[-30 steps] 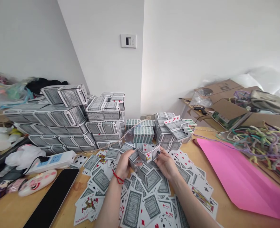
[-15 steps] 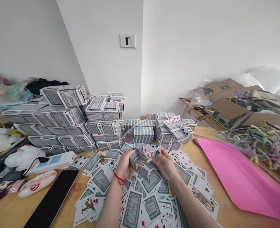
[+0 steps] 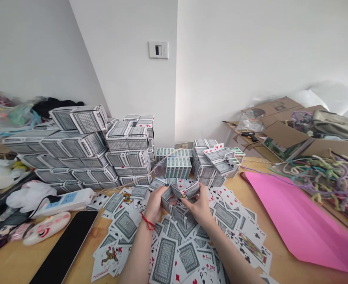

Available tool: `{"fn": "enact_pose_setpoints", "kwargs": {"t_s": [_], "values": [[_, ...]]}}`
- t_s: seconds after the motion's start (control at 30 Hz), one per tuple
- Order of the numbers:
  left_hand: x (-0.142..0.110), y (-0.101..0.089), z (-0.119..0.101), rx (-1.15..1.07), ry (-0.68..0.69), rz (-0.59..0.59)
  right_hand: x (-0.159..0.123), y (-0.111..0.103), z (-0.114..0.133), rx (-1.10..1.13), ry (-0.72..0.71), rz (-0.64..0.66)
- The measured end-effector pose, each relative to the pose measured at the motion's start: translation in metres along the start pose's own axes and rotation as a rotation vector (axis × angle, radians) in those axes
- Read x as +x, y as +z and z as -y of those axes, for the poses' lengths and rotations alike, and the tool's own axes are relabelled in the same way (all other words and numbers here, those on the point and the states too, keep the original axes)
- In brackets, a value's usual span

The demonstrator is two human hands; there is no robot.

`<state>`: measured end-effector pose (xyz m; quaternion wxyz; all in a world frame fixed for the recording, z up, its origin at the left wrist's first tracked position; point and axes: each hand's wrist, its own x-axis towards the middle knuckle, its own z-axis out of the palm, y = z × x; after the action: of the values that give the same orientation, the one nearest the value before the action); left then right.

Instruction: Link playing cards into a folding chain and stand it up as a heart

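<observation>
grey folded cards (image 3: 176,212) are pinched by left hand (image 3: 153,206) and right hand (image 3: 202,210), probably steadying their corners, with loose cards (image 3: 163,258) below the grip.

Among the loose playing cards (image 3: 162,252), a red J stands on one card (image 3: 206,257), with a red K on another card (image 3: 211,270) just below it. A 3 with club signs marks a card on the right (image 3: 255,233); red diamonds and hearts show on others, and the remaining small print is too small to read.
</observation>
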<state>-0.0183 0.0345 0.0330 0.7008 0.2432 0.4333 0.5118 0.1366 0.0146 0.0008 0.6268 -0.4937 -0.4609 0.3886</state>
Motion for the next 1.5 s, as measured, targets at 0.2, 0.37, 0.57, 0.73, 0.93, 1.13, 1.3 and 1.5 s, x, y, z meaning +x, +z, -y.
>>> {"fn": "enact_pose_setpoints", "kwargs": {"t_s": [0.2,0.37,0.57,0.73,0.93,1.13,1.3,1.5], "values": [[-0.002,0.001,-0.001,-0.003,0.010,0.012,0.000,-0.003,-0.003,-0.086,-0.048,-0.044],[-0.003,0.003,0.000,0.001,0.010,0.033,-0.001,-0.002,0.000,-0.053,-0.019,-0.002],[-0.005,0.004,-0.001,0.016,0.035,0.070,-0.004,-0.002,0.008,-0.175,-0.040,0.144],[-0.008,0.004,-0.003,0.021,0.061,0.110,-0.006,-0.003,0.009,-0.288,-0.062,0.194],[-0.007,0.000,-0.005,0.029,0.173,0.081,-0.004,-0.005,0.011,-0.443,-0.255,0.095],[-0.007,-0.003,-0.007,0.053,0.204,0.161,-0.002,-0.007,0.004,-0.776,-0.373,0.110],[-0.004,-0.009,-0.013,0.007,0.270,0.137,-0.002,-0.008,0.004,-1.005,-0.347,0.133],[0.000,-0.018,-0.015,-0.053,0.294,0.088,-0.008,-0.007,0.011,-1.261,-0.145,-0.047]]}}
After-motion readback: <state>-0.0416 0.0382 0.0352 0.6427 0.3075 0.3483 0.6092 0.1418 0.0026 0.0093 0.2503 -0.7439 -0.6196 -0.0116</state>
